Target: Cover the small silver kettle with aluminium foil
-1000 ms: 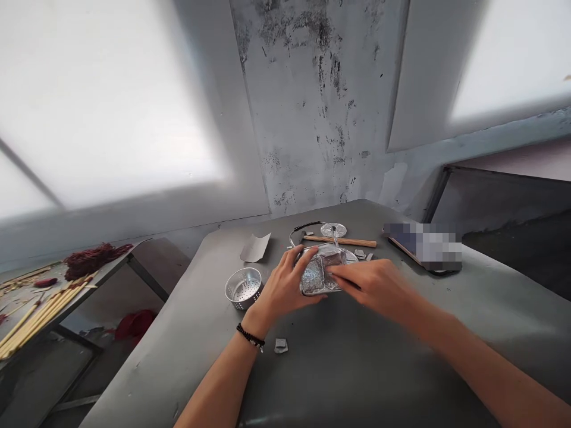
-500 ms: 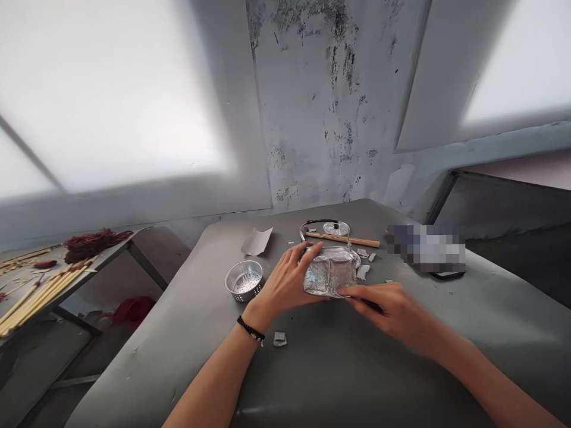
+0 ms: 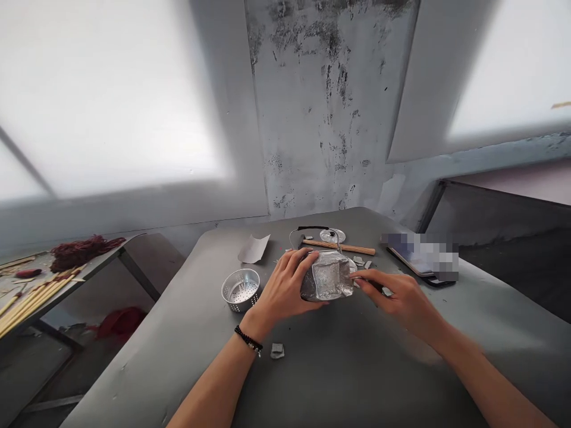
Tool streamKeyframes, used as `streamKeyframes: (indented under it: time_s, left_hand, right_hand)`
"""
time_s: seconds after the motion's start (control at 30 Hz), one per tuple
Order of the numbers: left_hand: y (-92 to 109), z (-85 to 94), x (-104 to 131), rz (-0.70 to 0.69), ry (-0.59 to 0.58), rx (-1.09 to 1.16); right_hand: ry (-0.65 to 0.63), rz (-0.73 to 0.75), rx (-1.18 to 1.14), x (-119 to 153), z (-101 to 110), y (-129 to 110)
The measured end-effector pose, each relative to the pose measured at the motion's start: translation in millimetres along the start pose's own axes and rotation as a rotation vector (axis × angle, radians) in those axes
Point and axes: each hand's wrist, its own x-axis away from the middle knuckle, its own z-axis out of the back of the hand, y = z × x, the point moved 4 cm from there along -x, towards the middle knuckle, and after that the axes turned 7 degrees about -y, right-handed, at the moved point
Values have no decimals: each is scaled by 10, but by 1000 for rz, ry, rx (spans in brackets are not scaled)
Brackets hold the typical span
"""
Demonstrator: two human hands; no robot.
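Note:
My left hand is wrapped round the left side of a block-shaped packet in crumpled silver foil, held above the table. At the packet's right edge, the thumb and index finger of my right hand pinch the foil. Just behind the packet stands a metal pot, mostly hidden, whose bail handle with a black grip arches up. A hammer with a wooden handle lies beyond, beside a round lid with a black knob. Grey broken pieces lie near the packet's right side.
A perforated metal basket stands left of my left hand, with a sheet of paper behind it. Another grey piece lies near me. At right is a blurred-out flat object. Sticks and dark red strands lie on the left table.
The foil packet has turned in my left hand, so a different face of it shows. My right fingers have shifted from its lower edge to its right edge. The camera view has shifted slightly.

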Motion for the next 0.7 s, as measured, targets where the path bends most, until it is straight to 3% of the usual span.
streamKeyframes:
  time_s: [0.13, 0.27, 0.5, 0.63, 0.7]
  left_hand:
    - [13, 42, 9, -17, 11, -79]
    - [64, 106, 6, -68, 7, -181]
    - [176, 126, -20, -103, -35, -271]
    - [188, 113, -14, -93, -58, -269]
    - [187, 104, -11, -86, -62, -273]
  right_hand:
    - [72, 234, 151, -55, -16, -191]
    - [15, 398, 294, 32, -47, -333]
    - [71, 454, 486, 60, -70, -476]
    - [0, 406, 333, 43, -137, -499]
    - [74, 381, 383, 19, -104, -502]
